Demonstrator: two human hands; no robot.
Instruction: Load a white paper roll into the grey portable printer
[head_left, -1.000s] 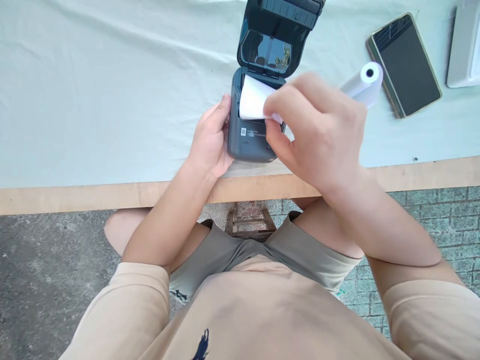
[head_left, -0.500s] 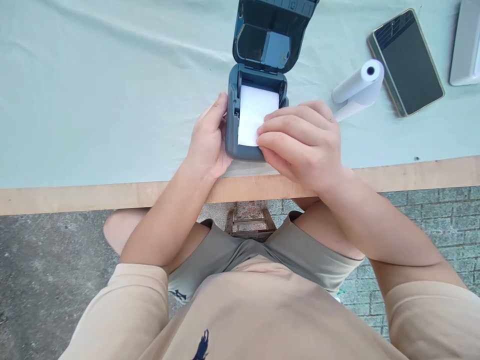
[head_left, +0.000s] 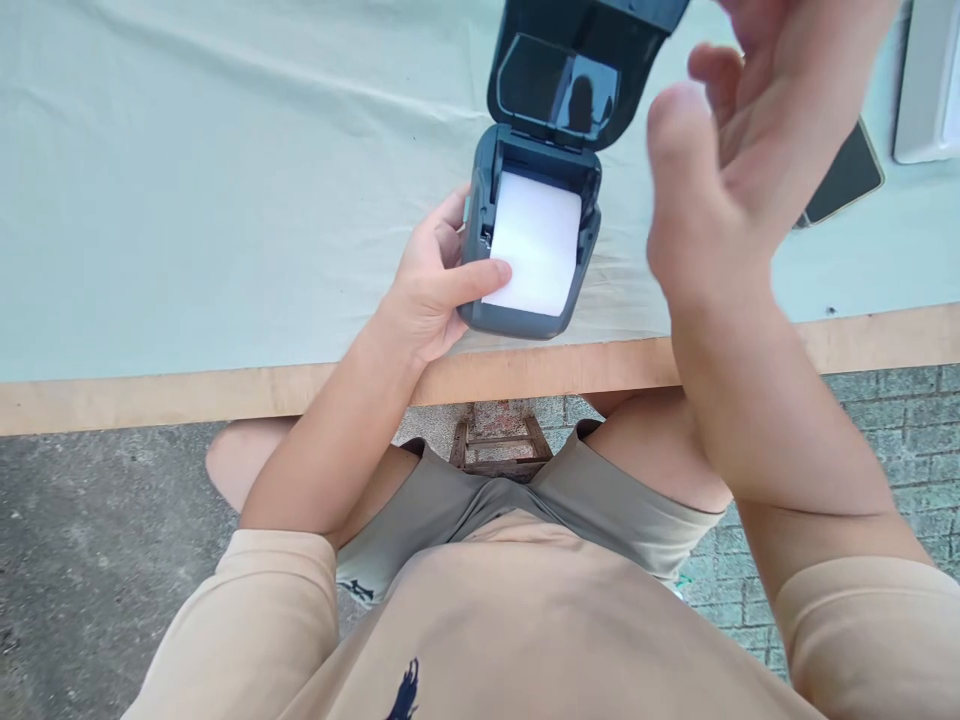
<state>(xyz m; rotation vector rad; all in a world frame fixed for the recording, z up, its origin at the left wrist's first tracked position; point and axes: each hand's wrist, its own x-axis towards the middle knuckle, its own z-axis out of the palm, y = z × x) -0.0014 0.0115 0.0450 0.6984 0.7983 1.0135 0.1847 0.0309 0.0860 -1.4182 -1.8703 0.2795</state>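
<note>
A dark grey portable receipt printer (head_left: 517,322) rests near the table's front edge, its lid (head_left: 517,70) tipped back. White paper (head_left: 538,235) lies inside the printer's compartment. My left hand (head_left: 435,280) is closed around the printer's left side, with the thumb pressing on the paper's lower left part. To the right of the lid, my right hand (head_left: 757,150) is raised and close to the camera. Its thumb stands apart from the fingers, some of which run past the top edge of the view; nothing shows in it. The loose paper roll is hidden behind this hand.
A smartphone (head_left: 847,180) lies at the right, partly covered by my right hand. Beyond it, a white object (head_left: 926,90) is cut off by the view's edge. Pale green cloth (head_left: 225,200) covers the table, whose wooden edge (head_left: 150,395) runs along the front.
My right hand has left the paper and moved up and right. My left thumb has come over onto the paper. The printer has shifted slightly right and turned a little.
</note>
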